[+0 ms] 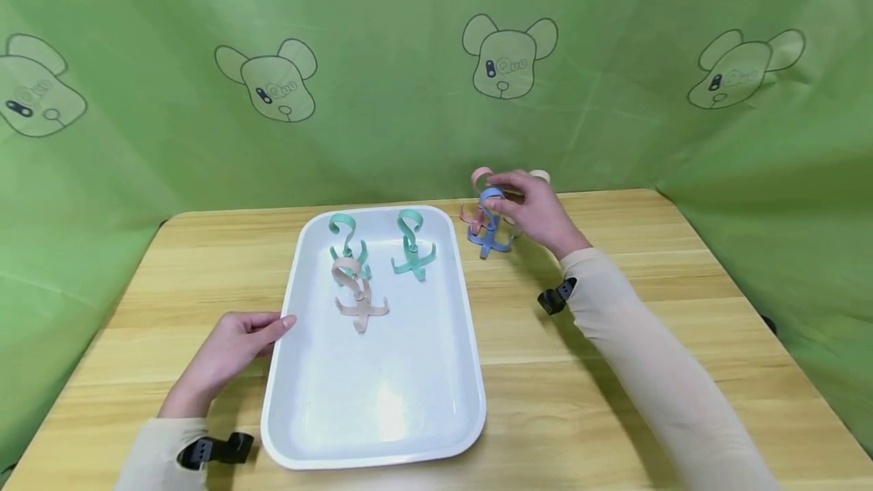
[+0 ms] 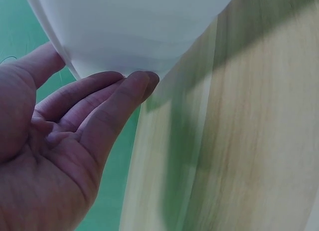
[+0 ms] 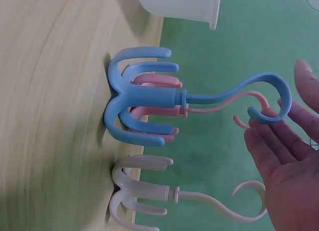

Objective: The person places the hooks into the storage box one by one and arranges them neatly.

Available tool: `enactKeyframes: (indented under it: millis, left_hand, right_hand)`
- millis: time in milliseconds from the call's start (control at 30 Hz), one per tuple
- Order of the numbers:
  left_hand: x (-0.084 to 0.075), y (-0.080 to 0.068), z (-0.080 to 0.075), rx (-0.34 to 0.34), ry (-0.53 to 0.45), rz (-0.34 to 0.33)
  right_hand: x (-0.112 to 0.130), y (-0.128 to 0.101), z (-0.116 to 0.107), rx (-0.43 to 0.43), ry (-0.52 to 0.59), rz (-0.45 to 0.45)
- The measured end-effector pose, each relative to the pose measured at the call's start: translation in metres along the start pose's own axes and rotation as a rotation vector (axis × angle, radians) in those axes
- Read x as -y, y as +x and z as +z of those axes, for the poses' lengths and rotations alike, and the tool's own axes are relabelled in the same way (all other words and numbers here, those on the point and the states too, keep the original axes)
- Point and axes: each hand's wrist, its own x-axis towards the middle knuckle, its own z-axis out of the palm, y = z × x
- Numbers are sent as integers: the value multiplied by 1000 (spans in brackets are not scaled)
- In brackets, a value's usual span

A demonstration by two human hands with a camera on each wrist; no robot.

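A white tray (image 1: 409, 377) lies on the table. My left hand (image 1: 239, 343) grips its left rim, thumb over the edge and fingers against the outside in the left wrist view. My right hand (image 1: 535, 211) is at the top of a blue four-pronged swivel hook (image 3: 149, 96) that stands upright on its prongs. Its thumb is apart from the hook, and the straight fingers (image 3: 274, 141) lie close by the curl; contact is unclear. Behind the blue hook stands a pink hook (image 3: 209, 110). A cream hook (image 3: 149, 190) stands beside them, mostly hidden by my hand in the head view.
Inside the tray's far half stand two green hooks (image 1: 412, 256) and a beige hook (image 1: 361, 308), which partly covers the left green one. The wooden table (image 1: 614, 415) ends at a green curtain (image 1: 395, 142) behind.
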Motion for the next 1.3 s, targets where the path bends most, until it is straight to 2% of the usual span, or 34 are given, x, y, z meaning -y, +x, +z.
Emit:
enactKeyframes:
  millis: [200,567,933,1300]
  left_hand:
    - [0,1,0,-1,-1,1]
    - [3,2,4,11,-83,-12]
    - [3,3,1,1,-82,-10]
    - [4,3,0,-1,-70,-13]
  right_hand:
    - [1,1,2,-16,-62,-2]
    - [2,-5,0,-14,-63,45]
    - [8,-10,-4,-16,-115,78]
    - [21,-20,-8,-40,-111,30]
